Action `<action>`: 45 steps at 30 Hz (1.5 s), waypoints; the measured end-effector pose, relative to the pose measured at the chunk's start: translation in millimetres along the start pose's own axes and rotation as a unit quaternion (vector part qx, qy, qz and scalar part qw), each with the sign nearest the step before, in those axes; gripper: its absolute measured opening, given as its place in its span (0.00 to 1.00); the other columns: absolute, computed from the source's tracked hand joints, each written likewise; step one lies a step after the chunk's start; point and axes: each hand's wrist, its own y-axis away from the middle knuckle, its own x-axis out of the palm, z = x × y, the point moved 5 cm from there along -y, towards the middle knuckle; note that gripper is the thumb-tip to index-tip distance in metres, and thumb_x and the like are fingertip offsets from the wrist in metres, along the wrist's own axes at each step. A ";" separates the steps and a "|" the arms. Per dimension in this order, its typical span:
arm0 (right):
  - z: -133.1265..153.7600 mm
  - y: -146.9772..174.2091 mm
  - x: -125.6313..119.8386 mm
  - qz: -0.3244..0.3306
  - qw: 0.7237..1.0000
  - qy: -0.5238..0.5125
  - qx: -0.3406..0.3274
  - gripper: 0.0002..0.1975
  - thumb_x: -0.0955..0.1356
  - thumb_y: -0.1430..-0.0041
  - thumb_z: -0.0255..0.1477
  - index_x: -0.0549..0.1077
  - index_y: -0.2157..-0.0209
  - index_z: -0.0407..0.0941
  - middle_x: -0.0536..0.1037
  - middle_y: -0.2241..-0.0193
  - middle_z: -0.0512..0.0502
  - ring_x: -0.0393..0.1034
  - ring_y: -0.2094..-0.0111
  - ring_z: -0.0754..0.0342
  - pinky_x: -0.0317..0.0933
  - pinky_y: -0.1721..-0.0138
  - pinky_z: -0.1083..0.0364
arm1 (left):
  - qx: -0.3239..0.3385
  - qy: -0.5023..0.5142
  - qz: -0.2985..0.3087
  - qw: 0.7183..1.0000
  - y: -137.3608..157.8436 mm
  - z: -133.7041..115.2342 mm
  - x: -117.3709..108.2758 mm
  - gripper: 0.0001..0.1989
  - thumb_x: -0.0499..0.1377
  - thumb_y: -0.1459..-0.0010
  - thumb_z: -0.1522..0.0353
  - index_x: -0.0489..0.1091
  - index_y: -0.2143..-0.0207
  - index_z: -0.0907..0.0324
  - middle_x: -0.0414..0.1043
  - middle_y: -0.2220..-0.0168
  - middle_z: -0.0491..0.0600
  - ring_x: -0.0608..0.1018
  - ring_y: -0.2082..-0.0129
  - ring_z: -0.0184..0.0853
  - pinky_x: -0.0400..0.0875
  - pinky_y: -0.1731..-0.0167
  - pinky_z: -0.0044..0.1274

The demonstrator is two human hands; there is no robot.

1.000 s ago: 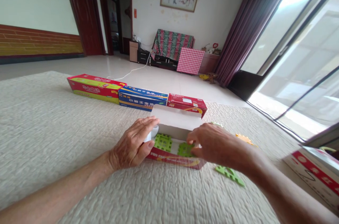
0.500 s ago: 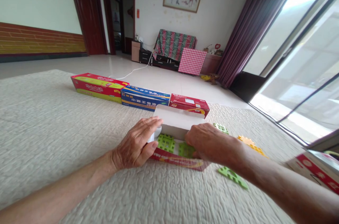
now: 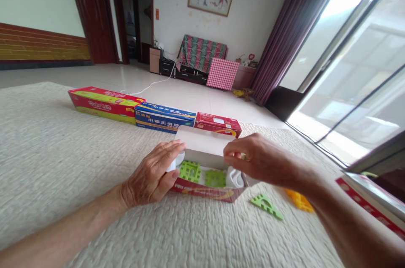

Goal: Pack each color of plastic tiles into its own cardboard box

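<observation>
An opened red cardboard box (image 3: 202, 192) lies in front of me, its white lid flap (image 3: 205, 139) raised at the back. Inside are two green lattice toy pieces (image 3: 190, 171) and white rounded items, one of them a white piece (image 3: 235, 177) at the right end. My left hand (image 3: 152, 175) clasps the box's left end, thumb toward the near wall and fingers along the side. Over the right end hovers my right hand (image 3: 249, 156), fingers curled together. A small pale bit shows at its fingers, too hidden to name.
On the quilted cover (image 3: 104, 234), a green triangular piece (image 3: 267, 206) and yellow pieces (image 3: 300, 200) lie right of the box. Behind it stand a red-and-green box (image 3: 106, 104), a blue box (image 3: 164, 118) and another red box (image 3: 218, 123). A red-and-white carton (image 3: 373, 200) is at far right.
My right hand has lifted out of the box and up to the right, uncovering the second green piece and the white item. My left hand stays on the box. The view has shifted slightly.
</observation>
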 end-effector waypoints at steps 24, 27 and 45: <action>-124.8 63.9 78.2 -0.082 0.968 0.103 0.213 0.08 0.64 0.45 0.26 0.74 0.65 0.44 0.73 0.64 0.43 0.65 0.72 0.56 0.56 0.65 0.54 | -0.010 0.001 0.014 1.000 1.4 2.1 0.5 0.28 0.47 0.40 0.69 0.50 0.37 0.61 0.60 0.40 0.57 0.61 0.39 0.46 0.58 0.41 0.40; -125.7 64.8 78.5 -0.087 0.969 0.110 0.204 0.07 0.64 0.45 0.26 0.74 0.65 0.44 0.73 0.65 0.43 0.66 0.71 0.55 0.56 0.65 0.54 | -0.005 0.002 0.012 1.000 1.2 2.3 0.6 0.28 0.47 0.40 0.70 0.50 0.37 0.62 0.60 0.40 0.58 0.61 0.39 0.46 0.58 0.41 0.40; -16.8 7.2 -22.3 -0.293 0.952 0.027 0.081 0.06 0.68 0.46 0.32 0.76 0.70 0.45 0.74 0.72 0.47 0.66 0.75 0.57 0.57 0.72 0.56 | 0.004 0.010 -0.012 1.000 1.4 -0.7 0.2 0.28 0.48 0.41 0.71 0.52 0.39 0.67 0.62 0.43 0.62 0.62 0.39 0.45 0.59 0.42 0.42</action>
